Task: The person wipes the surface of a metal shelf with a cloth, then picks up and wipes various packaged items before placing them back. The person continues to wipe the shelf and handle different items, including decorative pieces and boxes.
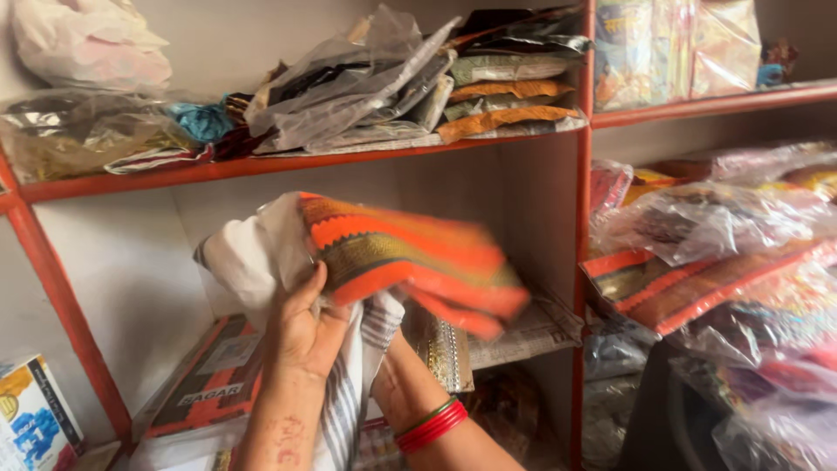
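Observation:
I hold a folded orange cloth (410, 253) with green and gold bands in front of an empty shelf bay. It is blurred, so it is moving. A white cloth with grey stripes (261, 253) wraps under it and hangs down between my arms. My left hand (301, 327) grips the bundle from below with the thumb up on the orange fold. My right hand (392, 371) is under the cloth and mostly hidden; its wrist wears red and green bangles (432, 425).
Orange metal shelving (261, 164) runs across the wall. The upper shelf carries stacks of folded fabrics in clear plastic bags (366, 87). More bagged fabrics (715, 227) fill the right bay. Flat boxes (214, 375) lean at lower left beside a small carton (35, 419).

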